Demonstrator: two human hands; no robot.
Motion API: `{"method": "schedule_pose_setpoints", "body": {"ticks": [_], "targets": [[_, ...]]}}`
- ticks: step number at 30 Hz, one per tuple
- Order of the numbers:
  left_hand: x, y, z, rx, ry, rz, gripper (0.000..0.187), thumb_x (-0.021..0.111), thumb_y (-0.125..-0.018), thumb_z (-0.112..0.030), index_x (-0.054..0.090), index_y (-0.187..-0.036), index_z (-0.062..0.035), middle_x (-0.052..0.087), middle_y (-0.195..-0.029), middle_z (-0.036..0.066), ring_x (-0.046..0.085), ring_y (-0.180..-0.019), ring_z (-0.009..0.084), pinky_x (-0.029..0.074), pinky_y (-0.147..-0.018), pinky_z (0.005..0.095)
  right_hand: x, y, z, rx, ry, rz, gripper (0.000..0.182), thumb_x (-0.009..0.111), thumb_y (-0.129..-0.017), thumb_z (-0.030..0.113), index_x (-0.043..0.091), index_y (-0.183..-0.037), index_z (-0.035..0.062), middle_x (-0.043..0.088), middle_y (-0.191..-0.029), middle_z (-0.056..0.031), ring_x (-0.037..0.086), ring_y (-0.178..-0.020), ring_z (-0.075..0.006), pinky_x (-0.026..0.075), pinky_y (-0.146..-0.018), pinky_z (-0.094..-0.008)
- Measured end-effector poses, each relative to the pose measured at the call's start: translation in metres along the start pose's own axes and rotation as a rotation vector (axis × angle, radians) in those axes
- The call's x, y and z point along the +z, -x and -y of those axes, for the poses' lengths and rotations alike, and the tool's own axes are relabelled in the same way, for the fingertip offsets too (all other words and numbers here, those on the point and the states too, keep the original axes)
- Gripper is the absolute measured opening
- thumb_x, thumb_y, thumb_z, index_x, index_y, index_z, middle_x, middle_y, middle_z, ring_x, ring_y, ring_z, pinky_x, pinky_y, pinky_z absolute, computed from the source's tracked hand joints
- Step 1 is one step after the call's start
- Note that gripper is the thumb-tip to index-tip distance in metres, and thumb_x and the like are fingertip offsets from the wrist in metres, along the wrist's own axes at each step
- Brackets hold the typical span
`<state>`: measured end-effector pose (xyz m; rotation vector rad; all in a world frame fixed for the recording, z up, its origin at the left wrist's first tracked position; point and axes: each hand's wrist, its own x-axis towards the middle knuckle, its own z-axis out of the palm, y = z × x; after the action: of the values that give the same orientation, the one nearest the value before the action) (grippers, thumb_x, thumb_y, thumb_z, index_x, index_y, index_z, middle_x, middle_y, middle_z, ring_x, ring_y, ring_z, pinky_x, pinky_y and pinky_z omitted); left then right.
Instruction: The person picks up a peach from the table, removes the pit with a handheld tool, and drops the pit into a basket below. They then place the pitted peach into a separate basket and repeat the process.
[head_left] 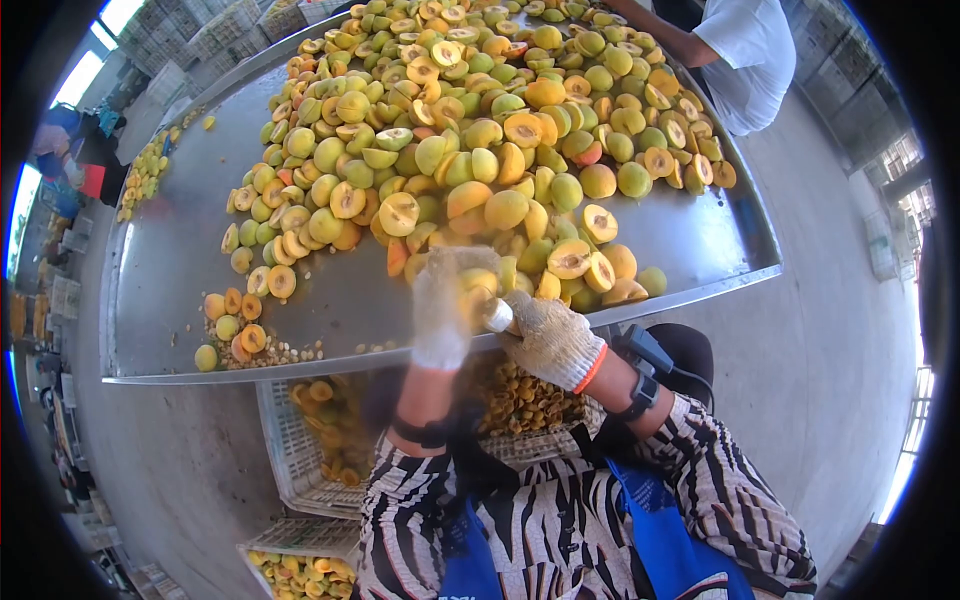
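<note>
Yellow-green stone fruit (400, 213), like apricots or peaches, lie heaped on a metal table (380, 300), many cut in half with brown centres. My left hand (440, 310), in a pale knitted glove, is smeared by motion at the front edge. Its fingers curl around a blurred yellow fruit (476, 288). Beside it, my right hand (555, 338), in a glove with an orange cuff, is closed on a short tool with a white end (498, 316). The tool's end points at the fruit; its working part is hidden.
Small stones (290, 352) are scattered along the table's front left. Below are a plastic crate (285, 450) of fruit halves, a heap of brown pieces (530, 400) and another crate (300, 535). A co-worker in a white shirt (745, 60) stands at the far right.
</note>
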<state>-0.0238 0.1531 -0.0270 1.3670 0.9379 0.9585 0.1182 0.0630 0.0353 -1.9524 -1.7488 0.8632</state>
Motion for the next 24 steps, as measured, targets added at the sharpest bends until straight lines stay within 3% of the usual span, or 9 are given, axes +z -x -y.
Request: {"method": "schedule_pose_setpoints", "body": {"ticks": [2, 4, 6, 9, 12, 15, 19, 22, 24], "targets": [[-0.002, 0.000, -0.012, -0.028, -0.152, 0.074, 0.033, 0.062, -0.083, -0.005, 0.060, -0.115, 0.0001, 0.065, -0.106, 0.018, 0.064, -0.092, 0.0284, 0.053, -0.081, 0.0371, 0.000, -0.001, -0.003, -0.002, -0.021, 0.029, 0.027, 0.065, -0.083, 0.021, 0.055, -0.104, 0.0078, 0.065, -0.080, -0.0203, 0.064, -0.077, -0.0420, 0.052, -0.066, -0.0499], [0.001, 0.003, -0.025, -0.052, -0.128, 0.099, 0.032, 0.053, -0.090, -0.020, 0.061, -0.113, 0.0006, 0.066, -0.101, 0.015, 0.064, -0.088, 0.0241, 0.053, -0.078, 0.0343, 0.001, -0.001, -0.007, -0.002, -0.058, 0.076, 0.026, 0.064, -0.083, 0.019, 0.055, -0.105, 0.0076, 0.065, -0.081, -0.0211, 0.064, -0.079, -0.0420, 0.052, -0.068, -0.0497], [0.005, 0.005, -0.036, -0.030, 0.028, 0.090, 0.061, 0.037, -0.101, -0.053, 0.063, -0.103, 0.0029, 0.067, -0.086, 0.010, 0.065, -0.076, 0.0189, 0.055, -0.070, 0.0297, -0.002, 0.000, -0.004, 0.019, -0.071, 0.117, 0.026, 0.062, -0.086, 0.024, 0.059, -0.104, 0.0054, 0.066, -0.088, -0.0214, 0.064, -0.084, -0.0407, 0.052, -0.072, -0.0470], [0.016, 0.007, -0.034, -0.053, 0.333, -0.084, 0.058, 0.039, -0.101, -0.050, 0.059, -0.112, 0.0026, 0.066, -0.096, 0.012, 0.064, -0.083, 0.0204, 0.055, -0.074, 0.0327, -0.003, -0.001, -0.004, 0.001, -0.199, 0.121, 0.027, 0.061, -0.087, 0.026, 0.061, -0.103, 0.0032, 0.066, -0.092, -0.0227, 0.064, -0.088, -0.0409, 0.051, -0.075, -0.0454], [0.025, 0.011, -0.041, 0.092, 0.391, -0.100, 0.053, 0.040, -0.102, -0.046, 0.055, -0.119, 0.0021, 0.065, -0.105, 0.013, 0.064, -0.089, 0.0216, 0.055, -0.077, 0.0345, -0.003, -0.002, -0.006, 0.008, -0.294, 0.130, 0.028, 0.062, -0.087, 0.026, 0.061, -0.102, 0.0020, 0.065, -0.094, -0.0239, 0.063, -0.090, -0.0419, 0.050, -0.076, -0.0451], [0.015, 0.010, -0.022, 0.218, -0.088, -0.127, 0.051, 0.040, -0.102, -0.044, 0.058, -0.114, 0.0028, 0.066, -0.099, 0.013, 0.065, -0.083, 0.0216, 0.055, -0.075, 0.0333, -0.010, -0.001, 0.000, 0.055, -0.282, 0.199, 0.029, 0.061, -0.088, 0.026, 0.062, -0.103, 0.0022, 0.065, -0.095, -0.0241, 0.062, -0.092, -0.0423, 0.050, -0.077, -0.0444], [-0.003, 0.000, -0.018, 0.100, -0.063, 0.127, 0.056, 0.037, -0.102, -0.048, 0.061, -0.108, 0.0026, 0.067, -0.091, 0.014, 0.065, -0.075, 0.0232, 0.055, -0.074, 0.0322, 0.000, -0.006, -0.009, 0.065, -0.225, 0.288, 0.029, 0.060, -0.088, 0.025, 0.061, -0.104, 0.0017, 0.065, -0.096, -0.0243, 0.061, -0.094, -0.0432, 0.050, -0.080, -0.0441], [0.001, 0.000, -0.026, -0.246, 0.392, 0.058, 0.062, 0.034, -0.101, -0.053, 0.061, -0.110, 0.0024, 0.067, -0.094, 0.014, 0.065, -0.079, 0.0243, 0.055, -0.077, 0.0314, 0.004, -0.003, -0.008, -0.032, -0.318, 0.243, 0.028, 0.061, -0.089, 0.026, 0.061, -0.103, 0.0017, 0.067, -0.085, -0.0176, 0.066, -0.077, -0.0332, 0.051, -0.068, -0.0389], [0.008, 0.006, -0.037, -0.096, 0.562, 0.016, 0.037, 0.047, -0.099, -0.026, 0.060, -0.116, 0.0038, 0.066, -0.106, 0.012, 0.064, -0.089, 0.0208, 0.053, -0.080, 0.0325, -0.005, 0.001, 0.003, 0.118, -0.554, 0.325, 0.027, 0.061, -0.090, 0.028, 0.061, -0.101, 0.0028, 0.064, -0.078, -0.0100, 0.061, -0.065, -0.0221, 0.049, -0.058, -0.0333]]}}
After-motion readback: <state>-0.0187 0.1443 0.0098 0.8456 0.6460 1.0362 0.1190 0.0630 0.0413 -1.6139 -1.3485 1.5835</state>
